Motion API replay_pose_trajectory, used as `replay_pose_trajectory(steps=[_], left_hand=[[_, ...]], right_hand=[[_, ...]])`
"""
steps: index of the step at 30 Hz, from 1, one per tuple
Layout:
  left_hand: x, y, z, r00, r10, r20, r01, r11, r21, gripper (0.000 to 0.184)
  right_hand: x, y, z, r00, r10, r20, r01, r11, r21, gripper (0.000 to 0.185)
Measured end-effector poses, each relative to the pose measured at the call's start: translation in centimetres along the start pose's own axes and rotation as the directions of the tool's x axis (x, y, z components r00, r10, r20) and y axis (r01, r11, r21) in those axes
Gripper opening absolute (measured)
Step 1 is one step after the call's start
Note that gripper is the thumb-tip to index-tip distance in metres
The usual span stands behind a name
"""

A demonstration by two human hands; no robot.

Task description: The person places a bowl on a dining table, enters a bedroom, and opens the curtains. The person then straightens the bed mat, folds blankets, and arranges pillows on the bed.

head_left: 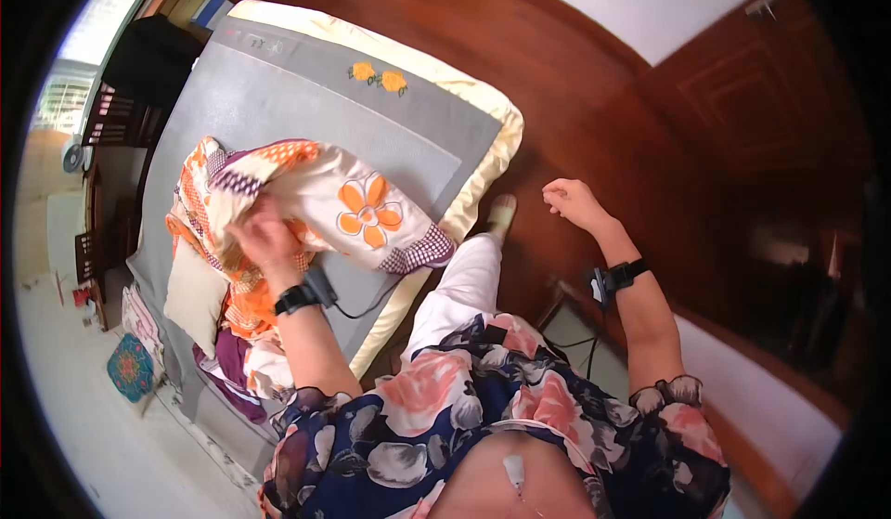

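My left hand is over a patterned quilt, touching or just above its bunched part. Its fingers are blurred, so their grip cannot be made out. Orange flowers, checks and dots cover the white quilt, which lies in a heap across a grey mattress; one corner reaches the mattress's right edge. Away from the bed, my right hand hangs over the brown floor with its fingers curled in and nothing visible in them. Both wrists wear black bands with small devices.
A cream pillow and purple cloth lie at the lower left of the bed. Yellow ruffled fabric edges the mattress. A dark wooden door stands at right, a small fan at far left.
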State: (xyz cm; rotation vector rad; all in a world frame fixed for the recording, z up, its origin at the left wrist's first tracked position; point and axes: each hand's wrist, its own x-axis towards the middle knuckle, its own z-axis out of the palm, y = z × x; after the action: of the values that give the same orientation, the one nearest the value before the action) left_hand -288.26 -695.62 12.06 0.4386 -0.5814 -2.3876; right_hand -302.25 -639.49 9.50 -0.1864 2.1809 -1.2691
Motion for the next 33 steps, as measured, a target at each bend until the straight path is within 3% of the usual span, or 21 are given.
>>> replay_pose_trajectory(steps=[1,2,3,4,5,6,7,8,10,12,13,16,17,20,22,24,25,26,28,31,33], left_hand=[[-0.5,-4.0,0.1,0.996,-0.059,0.066,0.054,0.996,0.07,0.063],[-1.7,-9.0,2.0,0.96,0.05,-0.274,0.009,0.977,0.212,0.063],[-1.3,-13.3,-0.5,0.86,-0.183,-0.476,0.279,0.95,0.138,0.065],[-0.1,-18.6,-5.6,0.72,-0.478,-0.504,0.527,0.848,-0.051,0.059],[-0.6,-24.4,-8.5,0.735,-0.628,-0.255,0.656,0.754,0.037,0.051],[-0.3,-29.8,-9.9,0.704,-0.524,-0.479,0.693,0.654,0.303,0.042],[-0.3,-34.4,-8.4,0.513,-0.612,-0.602,0.853,0.444,0.275,0.043],[-1.3,-35.6,0.1,0.57,-0.467,-0.676,0.822,0.305,0.482,0.054],[0.9,-43.0,-1.8,0.798,-0.412,-0.44,0.461,-0.054,0.886,0.065],[1.9,-45.6,3.3,0.91,-0.291,-0.296,0.246,-0.196,0.949,0.073],[2.3,-47.2,4.4,0.928,-0.216,-0.304,0.24,-0.278,0.93,0.074],[4.9,-48.2,8.4,0.833,-0.237,-0.5,0.371,-0.431,0.822,0.084],[5.6,-49.0,8.3,0.81,-0.245,-0.532,0.398,-0.436,0.807,0.086],[7.6,-48.6,8.8,0.718,-0.301,-0.628,0.446,-0.493,0.747,0.096],[8.8,-49.3,4.2,0.702,-0.327,-0.632,0.537,-0.34,0.772,0.078],[9.2,-46.5,7.3,0.777,-0.488,-0.398,0.346,-0.198,0.917,0.056],[9.9,-45.8,11.5,0.514,-0.535,-0.67,0.627,-0.298,0.72,0.048],[9.3,-47.3,7.6,0.703,-0.394,-0.592,0.627,-0.049,0.777,0.047],[9.0,-49.5,7.7,0.745,-0.267,-0.611,0.635,0.005,0.772,0.047],[9.4,-54.8,6.8,0.723,-0.077,-0.686,0.69,0.11,0.715,0.049],[11.5,-55.6,11.5,0.739,0.177,-0.65,0.674,-0.191,0.714,0.057]], right_hand=[[1.9,-0.5,-1.4,0.999,-0.036,0.038,0.036,0.999,-0.022,0.02],[4.4,-1.3,-2.9,0.993,-0.083,0.081,0.087,0.995,-0.049,0.02],[6.6,-2.3,-4.6,0.984,-0.111,0.137,0.124,0.988,-0.092,0.02],[8.8,-3.3,-6.3,0.974,-0.142,0.174,0.161,0.981,-0.103,0.02],[11.2,-4.5,-8.2,0.964,-0.142,0.223,0.163,0.984,-0.076,0.021],[13.4,-5.3,-10.1,0.962,-0.145,0.232,0.172,0.98,-0.1,0.022],[16.1,-6.2,-12.4,0.96,-0.155,0.233,0.188,0.974,-0.128,0.022],[18.4,-7.0,-14.8,0.96,-0.127,0.251,0.185,0.957,-0.223,0.022],[22.4,-7.8,-20.0,0.952,-0.141,0.27,0.24,0.895,-0.377,0.021],[24.9,-7.0,-25.3,0.94,-0.223,0.257,0.318,0.842,-0.435,0.018],[26.0,-7.1,-27.7,0.934,-0.275,0.23,0.351,0.83,-0.434,0.017],[27.6,-7.1,-33.2,0.992,-0.085,0.093,0.11,0.946,-0.304,0.012],[28.1,-6.7,-34.8,0.996,-0.015,0.093,0.038,0.97,-0.242,0.011],[31.7,-5.7,-38.6,0.947,0.213,0.24,-0.119,0.928,-0.354,0.011],[36.0,-7.1,-39.3,0.907,0.232,0.352,-0.086,0.92,-0.383,0.013],[42.8,-7.9,-38.8,0.838,0.017,0.545,0.278,0.846,-0.454,0.017],[45.3,-8.6,-38.5,0.846,-0.029,0.533,0.33,0.813,-0.48,0.018],[48.4,-7.8,-37.7,0.878,-0.068,0.473,0.263,0.895,-0.36,0.018],[53.8,-9.9,-35.6,0.754,-0.262,0.602,0.594,0.662,-0.456,0.019],[56.1,-18.2,-31.0,0.68,-0.148,0.718,0.512,0.797,-0.321,0.02],[58.8,-20.1,-27.7,0.633,-0.117,0.765,0.503,0.813,-0.292,0.021]])
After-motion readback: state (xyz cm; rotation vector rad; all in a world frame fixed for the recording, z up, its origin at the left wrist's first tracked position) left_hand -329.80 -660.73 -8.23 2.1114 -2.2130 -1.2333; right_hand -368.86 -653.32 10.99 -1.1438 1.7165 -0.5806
